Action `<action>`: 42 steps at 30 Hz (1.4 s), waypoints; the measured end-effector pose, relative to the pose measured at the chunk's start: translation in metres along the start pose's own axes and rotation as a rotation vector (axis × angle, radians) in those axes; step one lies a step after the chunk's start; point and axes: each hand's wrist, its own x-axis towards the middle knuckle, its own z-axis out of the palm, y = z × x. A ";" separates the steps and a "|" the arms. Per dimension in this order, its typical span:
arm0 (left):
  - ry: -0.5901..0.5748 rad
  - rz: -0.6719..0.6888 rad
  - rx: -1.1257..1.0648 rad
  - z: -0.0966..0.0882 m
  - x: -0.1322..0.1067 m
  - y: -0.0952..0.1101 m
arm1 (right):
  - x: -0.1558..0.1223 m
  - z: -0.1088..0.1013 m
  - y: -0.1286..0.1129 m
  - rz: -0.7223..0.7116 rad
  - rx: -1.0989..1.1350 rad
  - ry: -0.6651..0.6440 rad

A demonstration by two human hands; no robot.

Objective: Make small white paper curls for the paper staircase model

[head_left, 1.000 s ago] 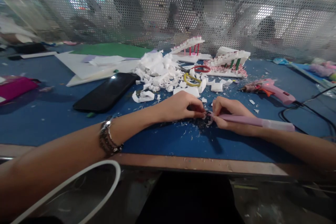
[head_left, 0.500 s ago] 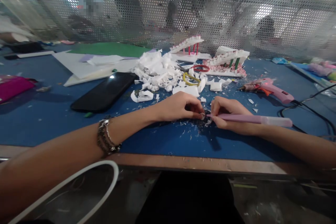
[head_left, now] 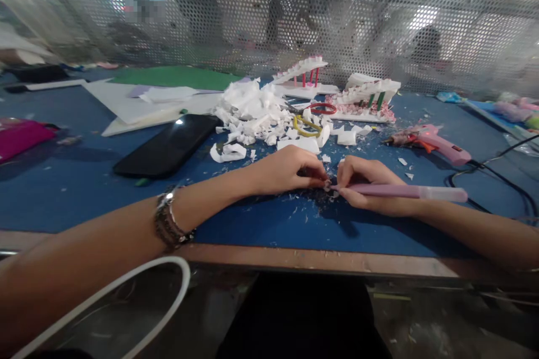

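Observation:
My right hand (head_left: pixel 364 182) is closed around a slim pink pen-shaped tool (head_left: pixel 391 190) with a clear end pointing right. Its tip points left and meets a tiny pale piece (head_left: pixel 327 184) pinched between the thumb and finger of my left hand (head_left: pixel 297 171). What that piece is cannot be made out. Small white shavings (head_left: pixel 301 205) lie on the blue tabletop under and around both hands. Just beyond my left hand is a flat white offcut (head_left: pixel 298 146).
A heap of white scraps (head_left: pixel 252 109) lies behind my hands, with yellow-handled scissors (head_left: pixel 306 126) beside it. Two small stair models (head_left: pixel 304 76) stand at the back. A pink glue gun (head_left: pixel 438 143) with a black cord is at right, a black phone (head_left: pixel 168 146) at left.
The tool's tip has come slightly closer to the small piece in my left hand. Both hands otherwise keep nearly the same place and hold.

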 end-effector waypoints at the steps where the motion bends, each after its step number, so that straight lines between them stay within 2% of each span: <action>1: 0.002 -0.002 0.012 0.000 0.000 0.000 | 0.000 0.000 0.000 -0.008 -0.012 -0.007; 9: 0.022 0.001 0.010 0.003 0.000 0.000 | -0.002 -0.001 0.002 0.021 -0.029 -0.002; 12: 0.078 0.058 0.025 0.004 0.000 0.000 | -0.001 -0.001 0.000 0.020 -0.045 -0.012; 16: 0.065 0.134 0.022 0.004 -0.001 -0.001 | -0.001 -0.002 -0.002 0.020 -0.055 0.000; 20: 0.076 0.087 0.022 0.004 0.000 -0.001 | -0.002 -0.003 -0.002 0.067 -0.067 0.041; 24: 0.099 0.090 0.029 0.005 -0.001 0.000 | -0.002 -0.003 -0.001 0.045 -0.002 0.014; 29: 0.120 0.077 0.054 0.006 -0.001 0.002 | 0.000 -0.003 -0.001 0.060 -0.044 0.021; 36: 0.090 0.126 0.146 0.005 -0.001 -0.001 | 0.000 -0.004 0.001 0.081 -0.034 0.035; 39: 0.092 0.151 0.163 0.006 -0.002 -0.002 | 0.001 -0.005 0.002 0.088 0.043 0.076; 42: 0.093 0.158 0.173 0.006 -0.002 -0.002 | 0.002 -0.005 0.002 0.085 0.088 0.051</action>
